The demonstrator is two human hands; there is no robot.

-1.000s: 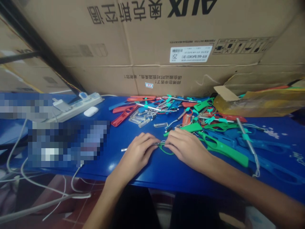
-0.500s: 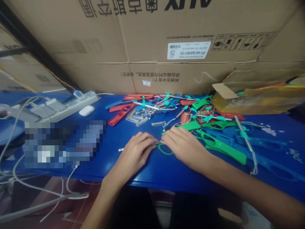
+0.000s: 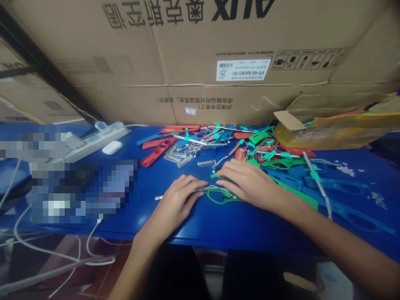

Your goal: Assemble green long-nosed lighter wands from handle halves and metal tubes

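My left hand [image 3: 179, 196] is closed near the table's front, pinching a thin metal tube [image 3: 158, 198] whose end sticks out on the left. Right of its fingertips lies a green plastic lighter casing [image 3: 216, 201] with an oval loop and thin white wires [image 3: 229, 193] along it. My right hand [image 3: 246, 183] hovers over the casing's right part, its fingers bent and the thumb apart from the forefinger. It hides the casing's right end; any contact there is unclear.
Red, blue and green casings [image 3: 158, 152], wired metal tubes [image 3: 192, 140] and clear small parts [image 3: 206, 163] are heaped behind my hands. A cardboard box [image 3: 131, 100] stands at the back. A power strip [image 3: 93, 139] and white earbud case [image 3: 112, 147] lie left.
My right hand has shifted right, away from my left fingertips, and its thumb has parted from the forefinger. More of the green casing and its wires shows. My left hand stays put.
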